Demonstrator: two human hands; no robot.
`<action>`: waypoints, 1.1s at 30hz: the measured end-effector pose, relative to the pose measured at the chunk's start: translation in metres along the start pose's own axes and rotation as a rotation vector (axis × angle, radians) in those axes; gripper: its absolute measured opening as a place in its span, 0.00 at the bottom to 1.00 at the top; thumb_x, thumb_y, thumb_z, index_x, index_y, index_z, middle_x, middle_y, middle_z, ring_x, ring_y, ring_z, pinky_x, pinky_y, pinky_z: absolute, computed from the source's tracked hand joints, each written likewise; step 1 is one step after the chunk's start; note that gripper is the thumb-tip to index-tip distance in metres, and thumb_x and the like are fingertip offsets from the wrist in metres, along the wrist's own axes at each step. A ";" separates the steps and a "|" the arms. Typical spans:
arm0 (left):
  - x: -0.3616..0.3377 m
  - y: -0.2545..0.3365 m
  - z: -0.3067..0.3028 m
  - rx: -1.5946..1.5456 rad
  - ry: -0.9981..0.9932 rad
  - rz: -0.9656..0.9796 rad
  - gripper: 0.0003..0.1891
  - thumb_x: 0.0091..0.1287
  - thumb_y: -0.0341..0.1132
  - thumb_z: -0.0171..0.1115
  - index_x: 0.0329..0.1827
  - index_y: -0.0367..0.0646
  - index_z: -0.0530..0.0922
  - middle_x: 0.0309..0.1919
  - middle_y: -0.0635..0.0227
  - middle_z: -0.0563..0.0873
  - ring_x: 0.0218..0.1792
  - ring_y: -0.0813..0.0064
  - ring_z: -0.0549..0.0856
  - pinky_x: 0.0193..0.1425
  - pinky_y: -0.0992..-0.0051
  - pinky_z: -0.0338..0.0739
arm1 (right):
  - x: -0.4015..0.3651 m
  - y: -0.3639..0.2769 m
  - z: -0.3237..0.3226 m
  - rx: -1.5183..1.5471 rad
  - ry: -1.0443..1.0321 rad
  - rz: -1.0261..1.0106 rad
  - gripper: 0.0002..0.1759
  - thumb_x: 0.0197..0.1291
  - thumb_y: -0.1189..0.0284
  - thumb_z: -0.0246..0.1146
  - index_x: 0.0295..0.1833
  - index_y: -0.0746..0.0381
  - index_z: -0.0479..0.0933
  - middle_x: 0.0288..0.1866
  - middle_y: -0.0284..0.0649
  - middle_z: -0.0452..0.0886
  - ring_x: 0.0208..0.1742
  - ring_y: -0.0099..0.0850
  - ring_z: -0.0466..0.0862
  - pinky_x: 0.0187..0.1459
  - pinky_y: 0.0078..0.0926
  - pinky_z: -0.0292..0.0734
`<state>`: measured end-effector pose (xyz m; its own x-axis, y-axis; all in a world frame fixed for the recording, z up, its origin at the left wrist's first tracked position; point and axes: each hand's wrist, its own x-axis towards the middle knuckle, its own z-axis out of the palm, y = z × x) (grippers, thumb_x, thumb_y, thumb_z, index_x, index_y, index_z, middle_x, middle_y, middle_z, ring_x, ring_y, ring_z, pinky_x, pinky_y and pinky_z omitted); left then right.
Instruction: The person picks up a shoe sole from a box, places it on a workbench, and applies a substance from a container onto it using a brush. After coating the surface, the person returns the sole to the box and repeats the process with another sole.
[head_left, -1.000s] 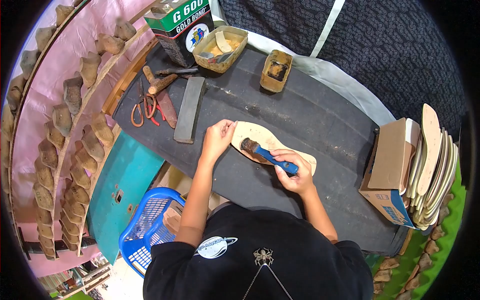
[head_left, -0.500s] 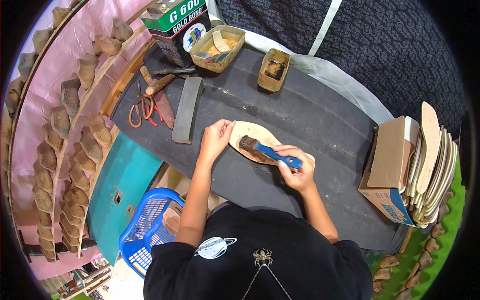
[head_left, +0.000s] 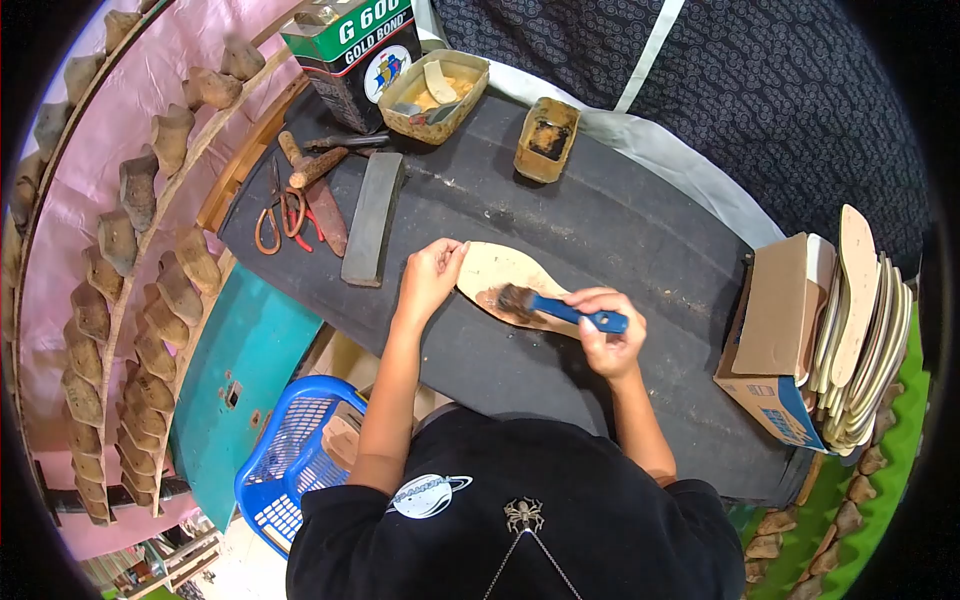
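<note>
A pale insole (head_left: 500, 262) lies on the dark work table (head_left: 480, 370), with a brown smear on its middle. My left hand (head_left: 432, 275) pinches the insole's left end between thumb and fingers. A brush with a blue handle (head_left: 560, 308) is in my right hand (head_left: 612, 335), fingers closed round the handle. Its dark bristles (head_left: 515, 300) touch the insole near the smear. The insole's right end is hidden under the brush and my right hand.
At the back stand a G 600 can (head_left: 360, 65), a tub with scraps (head_left: 435, 100) and a small stained tub (head_left: 547, 140). Scissors (head_left: 268, 225), a hammer (head_left: 315, 170) and a grey block (head_left: 374, 220) lie left. A cardboard box (head_left: 775, 320) and stacked insoles (head_left: 850, 300) stand right.
My right hand has moved to the right and slightly down, drawing the brush bristles the same way along the insole. My left hand has stayed at the insole's left end.
</note>
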<state>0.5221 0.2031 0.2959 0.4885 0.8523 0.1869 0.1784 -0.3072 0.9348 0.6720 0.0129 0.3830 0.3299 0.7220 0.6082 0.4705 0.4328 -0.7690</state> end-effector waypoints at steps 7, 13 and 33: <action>0.000 -0.002 0.000 -0.003 0.000 0.001 0.11 0.60 0.36 0.58 0.29 0.33 0.77 0.12 0.67 0.72 0.15 0.86 0.66 0.19 0.80 0.63 | 0.001 0.005 -0.002 -0.068 -0.096 0.015 0.04 0.45 0.79 0.57 0.30 0.67 0.71 0.32 0.48 0.79 0.35 0.33 0.80 0.39 0.26 0.74; -0.001 0.002 0.000 -0.006 -0.006 -0.008 0.11 0.60 0.36 0.58 0.30 0.33 0.77 0.12 0.65 0.73 0.15 0.86 0.67 0.19 0.81 0.63 | 0.003 0.003 -0.019 -0.007 0.042 0.005 0.05 0.39 0.74 0.55 0.23 0.65 0.69 0.22 0.43 0.77 0.23 0.30 0.78 0.27 0.21 0.72; 0.000 0.001 -0.001 0.020 -0.017 -0.002 0.11 0.60 0.35 0.58 0.30 0.33 0.77 0.12 0.67 0.73 0.15 0.86 0.68 0.20 0.81 0.64 | 0.012 0.006 -0.023 -0.066 0.009 0.033 0.05 0.45 0.74 0.57 0.26 0.65 0.70 0.26 0.44 0.78 0.27 0.29 0.78 0.30 0.22 0.72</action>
<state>0.5216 0.2027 0.2969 0.5025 0.8457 0.1798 0.1960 -0.3139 0.9290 0.6973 0.0114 0.3901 0.3530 0.7306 0.5845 0.5120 0.3720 -0.7742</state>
